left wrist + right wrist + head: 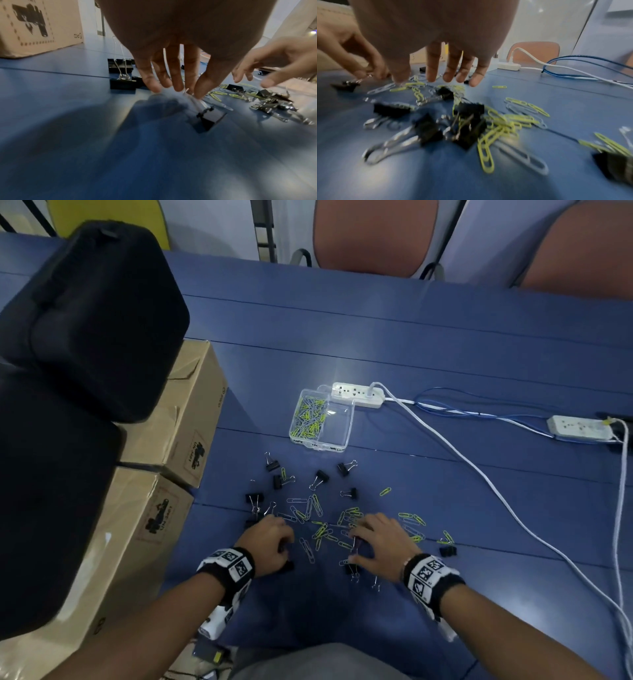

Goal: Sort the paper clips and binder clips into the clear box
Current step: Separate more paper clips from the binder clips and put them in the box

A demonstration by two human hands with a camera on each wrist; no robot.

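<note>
On the blue table (445, 354) stands the clear box (337, 422); its left compartment holds yellow-green and grey paper clips, its right one looks empty. Loose paper clips (322, 530) and black binder clips (320, 477) lie scattered in front of it. My left hand (274, 539) pinches the wire handle of a black binder clip (210, 119) between thumb and fingers (199, 89); the clip's body touches the table. My right hand (440, 78) hovers with straight, spread fingers over a heap of paper clips (501, 121) and binder clips (467, 121), holding nothing.
Two cardboard boxes (178, 419) and a black bag (96, 313) crowd the left side. A white power strip (358, 394) lies right behind the box; a second strip (579, 428) and white and blue cables (479, 474) run along the right. Chairs (373, 234) stand beyond the table.
</note>
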